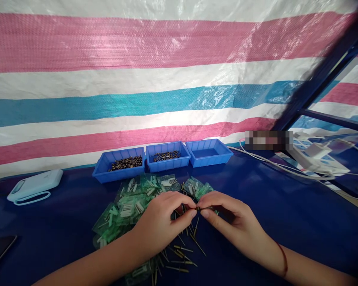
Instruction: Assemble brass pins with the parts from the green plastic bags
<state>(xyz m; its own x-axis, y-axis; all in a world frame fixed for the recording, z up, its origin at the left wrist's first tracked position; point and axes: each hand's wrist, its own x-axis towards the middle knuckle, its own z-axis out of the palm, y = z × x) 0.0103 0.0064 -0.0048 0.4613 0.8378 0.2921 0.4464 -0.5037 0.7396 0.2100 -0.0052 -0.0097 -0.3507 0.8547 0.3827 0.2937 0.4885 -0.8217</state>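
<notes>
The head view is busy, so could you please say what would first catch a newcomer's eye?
Probably the pink, white and blue striped tarpaulin filling the background. Next come three blue plastic bins lined up before it, then, in the foreground, the left hand and right hand pinching what looks like a rivet near loose rivets and packets.

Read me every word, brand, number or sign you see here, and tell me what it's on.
No text can be read.
Light-blue device: any marking is too small.
White-and-blue item by the cables: too blurred.
Pixelated patch: unreadable.
Plastic packets and blue bins: no lettering visible.
</notes>
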